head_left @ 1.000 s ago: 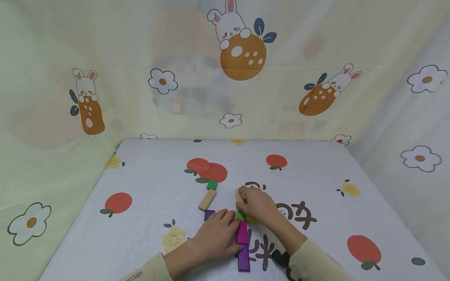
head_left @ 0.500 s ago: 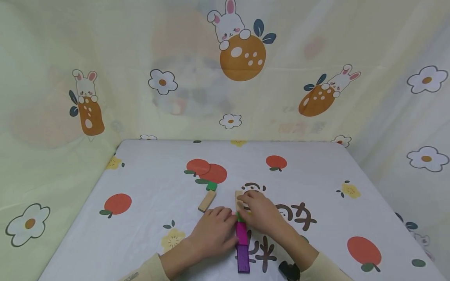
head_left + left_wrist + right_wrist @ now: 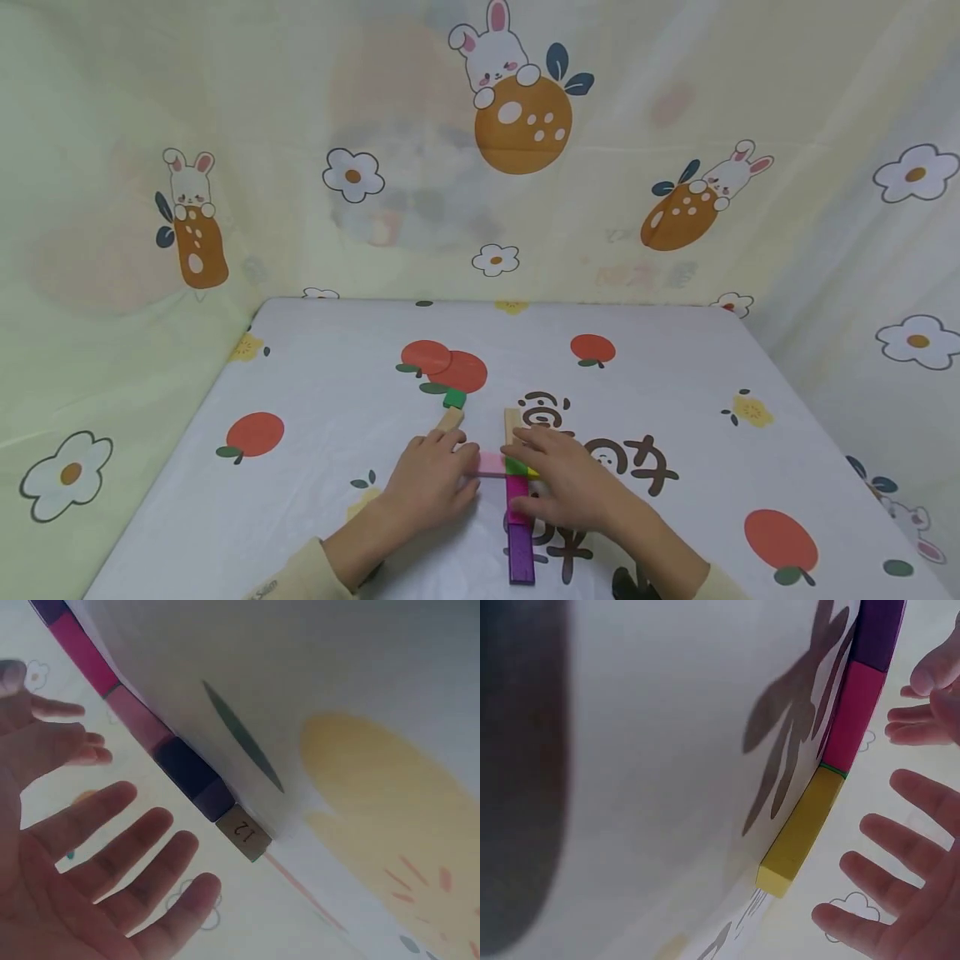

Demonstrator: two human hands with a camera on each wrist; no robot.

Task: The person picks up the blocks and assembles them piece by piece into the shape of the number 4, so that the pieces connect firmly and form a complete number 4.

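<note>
Several wooden blocks form a cross-like line on the table. A green block (image 3: 515,467) sits at its centre, with a plain wood block (image 3: 512,419) beyond and a magenta block (image 3: 517,498) and purple block (image 3: 521,554) nearer. To the left runs a pink block (image 3: 491,464); a yellow block (image 3: 802,832) extends right, mostly under my right hand (image 3: 573,479). That hand's fingers are spread over the centre. My left hand (image 3: 427,483), fingers loose, covers a dark purple block (image 3: 187,772) and part of another plain wood block (image 3: 451,418), marked 12. A green cube (image 3: 454,398) adjoins that block's far end.
The white tablecloth (image 3: 337,358) carries printed fruit, flowers and brown characters. A black object (image 3: 633,585) lies by my right forearm at the near edge. A printed curtain (image 3: 420,100) hangs behind and on both sides.
My right hand has let go of the far plain wood block and come nearer. My left hand has shifted left, uncovering the pink block and covering the dark purple one.
</note>
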